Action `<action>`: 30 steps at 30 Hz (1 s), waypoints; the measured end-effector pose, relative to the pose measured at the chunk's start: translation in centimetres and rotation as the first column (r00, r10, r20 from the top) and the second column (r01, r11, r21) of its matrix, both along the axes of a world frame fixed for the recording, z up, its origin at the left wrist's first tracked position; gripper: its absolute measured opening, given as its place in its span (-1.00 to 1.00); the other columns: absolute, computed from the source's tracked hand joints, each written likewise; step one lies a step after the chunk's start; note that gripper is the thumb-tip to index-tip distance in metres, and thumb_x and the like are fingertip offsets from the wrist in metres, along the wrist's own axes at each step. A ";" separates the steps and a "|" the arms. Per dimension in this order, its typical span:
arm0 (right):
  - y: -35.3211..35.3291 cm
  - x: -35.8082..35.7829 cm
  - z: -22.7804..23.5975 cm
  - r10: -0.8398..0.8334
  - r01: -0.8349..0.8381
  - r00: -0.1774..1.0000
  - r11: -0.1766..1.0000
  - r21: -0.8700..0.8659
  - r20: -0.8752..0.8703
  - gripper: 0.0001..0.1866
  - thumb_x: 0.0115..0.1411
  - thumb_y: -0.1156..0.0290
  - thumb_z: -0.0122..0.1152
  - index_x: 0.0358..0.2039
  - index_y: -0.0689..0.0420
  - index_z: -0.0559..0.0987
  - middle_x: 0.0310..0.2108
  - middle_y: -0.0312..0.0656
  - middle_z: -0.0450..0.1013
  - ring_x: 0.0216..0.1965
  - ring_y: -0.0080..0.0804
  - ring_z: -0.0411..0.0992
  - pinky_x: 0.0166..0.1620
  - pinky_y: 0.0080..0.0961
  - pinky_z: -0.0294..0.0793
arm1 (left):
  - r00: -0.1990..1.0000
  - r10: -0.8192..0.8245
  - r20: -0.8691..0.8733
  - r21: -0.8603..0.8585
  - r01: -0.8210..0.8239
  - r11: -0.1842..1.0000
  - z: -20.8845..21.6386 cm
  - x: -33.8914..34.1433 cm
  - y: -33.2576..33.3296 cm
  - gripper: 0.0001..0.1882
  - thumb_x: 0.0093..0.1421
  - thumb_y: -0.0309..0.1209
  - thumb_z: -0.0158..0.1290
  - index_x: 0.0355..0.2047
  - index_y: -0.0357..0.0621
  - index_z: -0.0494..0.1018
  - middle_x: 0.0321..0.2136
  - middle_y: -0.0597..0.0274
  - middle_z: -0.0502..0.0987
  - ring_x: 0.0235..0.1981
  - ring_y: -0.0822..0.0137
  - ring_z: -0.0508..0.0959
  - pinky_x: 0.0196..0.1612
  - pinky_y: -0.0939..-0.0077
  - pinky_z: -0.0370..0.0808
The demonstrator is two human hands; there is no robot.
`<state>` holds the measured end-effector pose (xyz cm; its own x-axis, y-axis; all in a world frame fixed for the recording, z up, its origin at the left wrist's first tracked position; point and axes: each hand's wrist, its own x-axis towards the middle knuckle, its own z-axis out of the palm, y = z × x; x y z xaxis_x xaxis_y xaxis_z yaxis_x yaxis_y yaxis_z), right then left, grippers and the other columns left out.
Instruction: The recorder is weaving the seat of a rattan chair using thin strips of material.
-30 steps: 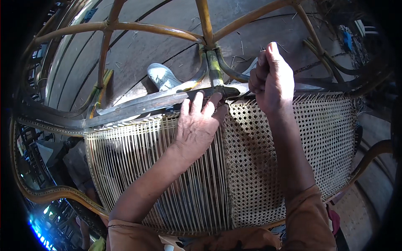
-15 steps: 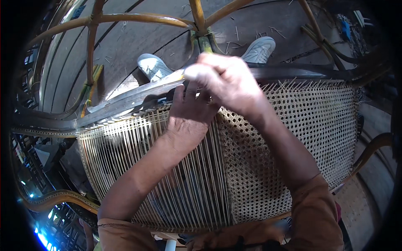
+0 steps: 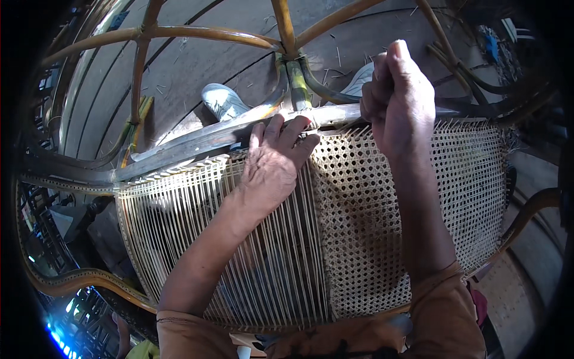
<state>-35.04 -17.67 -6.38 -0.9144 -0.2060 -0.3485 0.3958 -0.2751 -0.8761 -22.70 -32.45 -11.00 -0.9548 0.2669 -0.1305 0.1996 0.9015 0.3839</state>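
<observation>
A curved cane seat panel lies across my lap. Its left part (image 3: 263,269) is strung with long parallel strands, while its right part (image 3: 359,239) is woven into an open mesh of small holes. My left hand (image 3: 273,158) rests on the panel's far edge, fingers spread and fingertips touching the dark wooden rail (image 3: 203,142). Above the far edge on the right, my right hand (image 3: 402,105) is raised in a fist, thumb on top. Whatever is inside that fist, if anything, is hidden. Short loose strand ends stick up along the mesh's far edge.
Brown bent-cane frame poles (image 3: 215,34) cross beyond the rail and meet at a bound joint (image 3: 297,81). My white shoe (image 3: 222,100) stands on the wooden floor (image 3: 239,63), where scraps are scattered. A curved cane arm (image 3: 89,280) runs along the left.
My right hand has moved right, away from my left hand, and is now a raised fist. My left hand stays at the rail, its fingers more in sight.
</observation>
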 end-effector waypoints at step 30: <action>-2.1 1.3 1.5 0.357 -0.277 0.857 0.927 0.252 -0.371 -0.65 0.21 0.12 0.14 -0.49 0.18 0.55 -0.67 -0.37 0.37 -0.63 -0.68 0.30 -0.57 -0.66 0.30 | 0.993 -0.101 -0.056 -0.336 0.076 0.939 -0.3 -0.2 1.1 -0.73 0.15 -0.34 -0.06 -0.13 0.17 0.46 0.11 0.09 0.26 0.08 0.05 0.33 -0.01 0.03 0.35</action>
<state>-33.69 -19.79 -4.89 -0.8779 -0.4783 -0.0237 0.0352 -0.0151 -0.9993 -22.89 -31.40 -11.33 -0.9394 0.3036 -0.1589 0.3001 0.9528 0.0465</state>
